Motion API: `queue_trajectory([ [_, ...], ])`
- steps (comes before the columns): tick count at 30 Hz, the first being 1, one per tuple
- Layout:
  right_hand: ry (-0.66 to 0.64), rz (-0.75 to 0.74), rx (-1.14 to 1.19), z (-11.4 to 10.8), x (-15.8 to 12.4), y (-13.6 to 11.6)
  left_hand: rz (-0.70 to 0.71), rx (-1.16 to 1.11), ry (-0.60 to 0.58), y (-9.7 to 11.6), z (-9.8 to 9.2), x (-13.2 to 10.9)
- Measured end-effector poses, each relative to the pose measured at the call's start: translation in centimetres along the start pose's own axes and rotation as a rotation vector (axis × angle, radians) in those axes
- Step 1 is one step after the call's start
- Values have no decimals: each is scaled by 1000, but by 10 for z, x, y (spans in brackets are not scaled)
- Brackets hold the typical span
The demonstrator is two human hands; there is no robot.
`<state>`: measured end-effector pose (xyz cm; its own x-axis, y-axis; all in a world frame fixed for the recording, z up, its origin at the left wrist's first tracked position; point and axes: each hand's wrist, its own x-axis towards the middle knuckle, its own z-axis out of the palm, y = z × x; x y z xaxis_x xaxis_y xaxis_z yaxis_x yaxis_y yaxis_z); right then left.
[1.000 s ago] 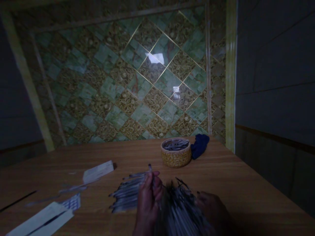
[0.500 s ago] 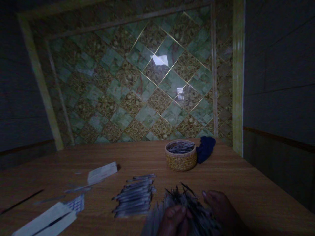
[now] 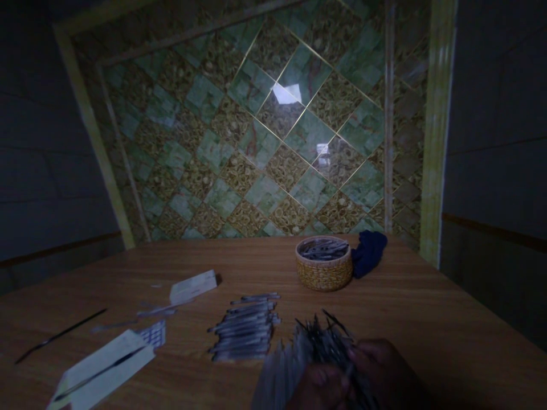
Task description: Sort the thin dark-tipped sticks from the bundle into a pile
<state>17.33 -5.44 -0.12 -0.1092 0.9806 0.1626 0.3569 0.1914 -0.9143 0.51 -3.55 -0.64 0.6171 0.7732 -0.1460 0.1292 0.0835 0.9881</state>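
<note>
The light is dim. My right hand (image 3: 387,373) sits at the bottom edge, wrapped round a fanned bundle of thin grey sticks (image 3: 316,350) whose dark tips point away from me. My left hand (image 3: 318,390) is just left of it, fingers curled and pinched at the same bundle. A flat pile of the same sticks (image 3: 245,330) lies on the wooden table (image 3: 427,319) to the left of my hands. A round woven basket (image 3: 323,265) further back holds more sticks.
A dark blue cloth (image 3: 370,252) lies against the basket's right side. White paper packets (image 3: 105,367) and a small white box (image 3: 192,286) lie at the left, with a long thin dark stick (image 3: 60,336). A tiled wall stands behind the table.
My left hand has left the flat pile, where it held one stick a second ago, and come back to the bundle. The view has shifted, so everything sits further right and higher.
</note>
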Motion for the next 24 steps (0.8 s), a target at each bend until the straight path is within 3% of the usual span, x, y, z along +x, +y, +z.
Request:
queue_trajectory([
  [4, -8, 58, -15, -7, -7, -1, 10, -12, 8, 15, 5, -15],
  [9, -249, 51, 182, -12, -7, 6, -67, 51, 12, 16, 3, -16],
  [15, -51, 60, 92, -9, -4, 6, 0, 0, -51, 13, 3, -14],
  [20, -240, 32, 271, -10, -6, 6, -43, 36, 20, 18, 6, -20],
  [24, -152, 83, 173, -8, -7, 8, -63, 24, 1, 20, 6, -20],
])
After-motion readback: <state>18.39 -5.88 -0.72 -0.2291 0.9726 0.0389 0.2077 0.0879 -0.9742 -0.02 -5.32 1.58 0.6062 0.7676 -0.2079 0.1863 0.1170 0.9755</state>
